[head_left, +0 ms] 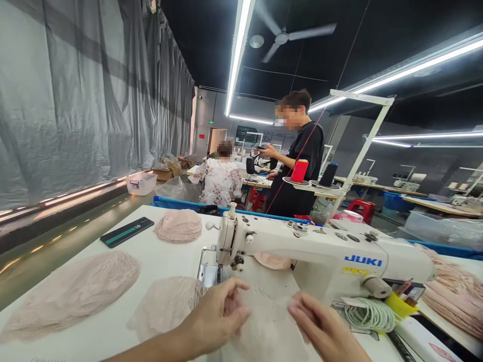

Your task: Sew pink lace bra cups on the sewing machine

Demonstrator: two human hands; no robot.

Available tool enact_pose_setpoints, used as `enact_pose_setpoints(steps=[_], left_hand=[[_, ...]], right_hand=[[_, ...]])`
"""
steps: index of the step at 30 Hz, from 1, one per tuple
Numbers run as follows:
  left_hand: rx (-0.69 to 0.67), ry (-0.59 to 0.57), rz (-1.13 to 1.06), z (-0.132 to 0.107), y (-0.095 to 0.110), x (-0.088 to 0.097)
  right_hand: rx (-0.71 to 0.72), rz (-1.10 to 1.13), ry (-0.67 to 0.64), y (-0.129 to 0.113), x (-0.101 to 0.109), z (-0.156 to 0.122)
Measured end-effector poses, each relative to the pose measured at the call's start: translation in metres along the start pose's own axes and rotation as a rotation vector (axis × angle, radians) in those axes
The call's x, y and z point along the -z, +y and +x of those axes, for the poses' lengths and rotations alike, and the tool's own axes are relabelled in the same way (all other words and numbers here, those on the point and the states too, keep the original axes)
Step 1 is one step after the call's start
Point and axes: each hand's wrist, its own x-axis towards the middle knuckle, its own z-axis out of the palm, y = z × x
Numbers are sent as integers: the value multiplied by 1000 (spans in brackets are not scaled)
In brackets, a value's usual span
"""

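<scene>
Both my hands are in front of the white sewing machine, fingers curled and slightly blurred. Between them stretches a sheer, pale piece of fabric, hard to tell from the white table. My left hand pinches its left side, just below the needle area and presser foot. On its right side, the fingertips of my right hand are pressed together. Left of my left hand lies a pale pink lace piece, partly covered by that hand. Another pink piece shows behind the machine's arm.
More pink lace pieces and a small pile lie left, near a dark phone. At right are a green cord coil, a yellow holder and stacked pink fabric. Two people are beyond the table.
</scene>
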Motion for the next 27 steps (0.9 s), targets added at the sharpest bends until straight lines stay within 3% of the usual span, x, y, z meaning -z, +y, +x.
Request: enact_pose_setpoints(steps=[2,6,11,14,18,23,27], left_hand=[[-62,39,267,23,-16,-6],[-162,74,465,41,-57,-17],[-598,265,844,40,-75,-26],[-824,191,904,42,-79,-34],[-870,164,796,42,-83,-37],[-884,170,799,36,-65,-21],[-882,213,843,33,-60,-16]], right_hand=[[-15,-57,4,17,-8,31],[-74,-175,48,46,-30,58],[-119,-264,28,64,-42,56],[-137,-303,31,69,-44,54],[-138,-316,18,72,-39,52],[-63,-308,-13,73,-29,55],[-14,-325,0,70,-35,64]])
